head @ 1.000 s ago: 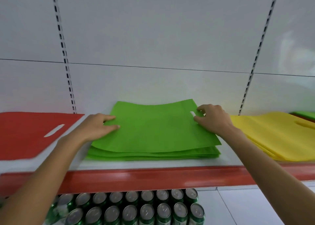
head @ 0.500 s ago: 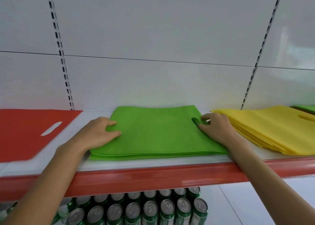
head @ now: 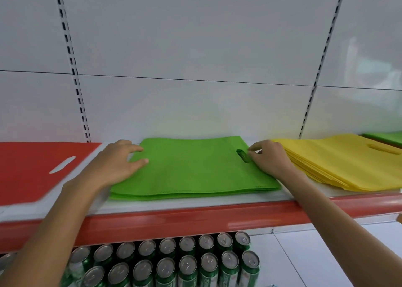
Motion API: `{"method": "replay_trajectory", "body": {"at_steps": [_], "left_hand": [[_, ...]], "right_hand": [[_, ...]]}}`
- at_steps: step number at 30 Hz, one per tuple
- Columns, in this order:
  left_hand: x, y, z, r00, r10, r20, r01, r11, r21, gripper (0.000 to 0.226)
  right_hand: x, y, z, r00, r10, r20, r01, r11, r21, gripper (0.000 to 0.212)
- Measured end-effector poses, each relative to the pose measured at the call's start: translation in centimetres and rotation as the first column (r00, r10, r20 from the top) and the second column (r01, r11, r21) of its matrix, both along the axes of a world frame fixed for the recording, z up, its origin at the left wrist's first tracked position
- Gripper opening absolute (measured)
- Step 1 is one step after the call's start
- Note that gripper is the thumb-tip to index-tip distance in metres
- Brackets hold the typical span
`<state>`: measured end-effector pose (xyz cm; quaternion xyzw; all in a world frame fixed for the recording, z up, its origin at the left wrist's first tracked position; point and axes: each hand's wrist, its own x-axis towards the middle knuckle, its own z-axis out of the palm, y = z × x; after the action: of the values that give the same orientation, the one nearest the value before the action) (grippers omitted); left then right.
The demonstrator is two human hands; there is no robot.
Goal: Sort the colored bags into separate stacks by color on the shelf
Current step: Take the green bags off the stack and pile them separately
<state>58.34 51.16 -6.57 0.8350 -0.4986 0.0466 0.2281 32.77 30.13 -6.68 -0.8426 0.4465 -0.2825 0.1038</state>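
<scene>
A stack of green bags [head: 191,169] lies flat in the middle of the shelf. My left hand [head: 118,163] rests on the stack's left edge with its fingers spread and nearly straight. My right hand [head: 268,159] sits at the stack's right side, thumb and forefinger pinching the top green bag at the rim of its handle hole [head: 242,155]. A red bag [head: 32,167] with a white-showing handle slot lies to the left. To the right is a stack of yellow bags [head: 345,162].
Another green bag [head: 387,137] shows at the far right behind the yellow stack. The shelf has a red front lip [head: 195,219] and a white slotted back panel. Several green drink cans [head: 169,262] stand on the shelf below.
The top green bag, raised and bowed a second ago, now lies flat on the green stack. Both hands stay at its left and right sides.
</scene>
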Motion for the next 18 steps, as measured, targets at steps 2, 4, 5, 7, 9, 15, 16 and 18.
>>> {"method": "replay_trajectory", "body": {"at_steps": [2,4,5,7,9,15,16,18], "left_hand": [[-1.1,0.0,0.9,0.999,-0.031,0.011,0.032,0.998,-0.057,0.045],[-2.6,-0.4,1.7,0.998,-0.057,0.024,0.059,0.995,-0.086,0.048],[-3.4,-0.8,2.0,0.997,-0.07,0.034,0.073,0.993,-0.092,0.049],[-5.4,-1.8,2.5,0.994,-0.099,0.036,0.102,0.99,-0.093,0.052],[-8.0,-3.4,2.7,0.991,-0.126,0.035,0.129,0.987,-0.092,0.054],[-17.3,-8.5,2.8,0.979,-0.202,0.018,0.203,0.967,-0.157,0.05],[-19.4,-9.5,2.6,0.977,-0.211,0.015,0.211,0.961,-0.177,0.048],[-23.4,-11.7,2.2,0.971,-0.238,0.015,0.237,0.952,-0.195,0.045]], "right_hand": [[-0.8,-0.1,1.3,1.0,0.013,-0.019,-0.013,1.0,0.014,0.029],[-2.1,-0.5,2.8,1.0,0.029,0.005,-0.029,1.0,-0.002,0.029],[-3.0,-0.9,3.5,0.999,0.037,0.02,-0.037,0.999,-0.022,0.023],[-5.3,-1.7,4.4,0.999,0.001,0.04,0.001,0.998,-0.056,0.031],[-8.5,-2.8,4.9,0.997,-0.036,0.068,0.042,0.996,-0.08,0.034],[-20.1,-7.5,4.6,0.987,-0.109,0.117,0.124,0.984,-0.125,0.033],[-22.1,-8.5,4.3,0.986,-0.113,0.122,0.129,0.984,-0.126,0.033],[-25.9,-10.4,3.7,0.99,-0.102,0.101,0.116,0.984,-0.135,0.033]]}}
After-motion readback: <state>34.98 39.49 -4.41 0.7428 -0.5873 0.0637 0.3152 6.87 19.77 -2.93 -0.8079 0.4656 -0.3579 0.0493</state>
